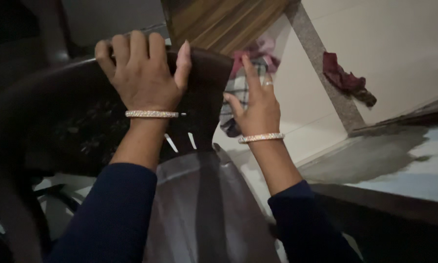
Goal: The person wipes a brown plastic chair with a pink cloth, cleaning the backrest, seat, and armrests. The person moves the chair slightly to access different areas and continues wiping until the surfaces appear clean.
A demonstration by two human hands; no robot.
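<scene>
1. Two hands are up on the dark brown plastic chair point(199, 195), which fills the space right in front of us, with its curved backrest top point(206, 65) farthest from us.
2. Our left hand point(143, 73) is clenched over that top edge, four fingers curled across it and the thumb lying along its near face.
3. Our right hand point(258, 104) sits just right of and below that grip, fingers stretched out along the backrest's side edge; we cannot tell whether it grasps the edge or only rests against it.
4. Each wrist carries a studded bangle point(152, 114), and dark blue sleeves point(116, 209) cover our forearms.
5. Beyond the right fingertips, partly hidden by the backrest, a checked cloth point(238, 92) lies crumpled on the pale floor point(301, 126).
6. Above the left grip stands a slanted wooden panel point(219, 22).
7. Well to the right of both hands, a dark red rag point(348, 80) lies by a speckled grey stone strip point(326, 73).
8. Left of the left grip, the view is too dark to make out.
</scene>
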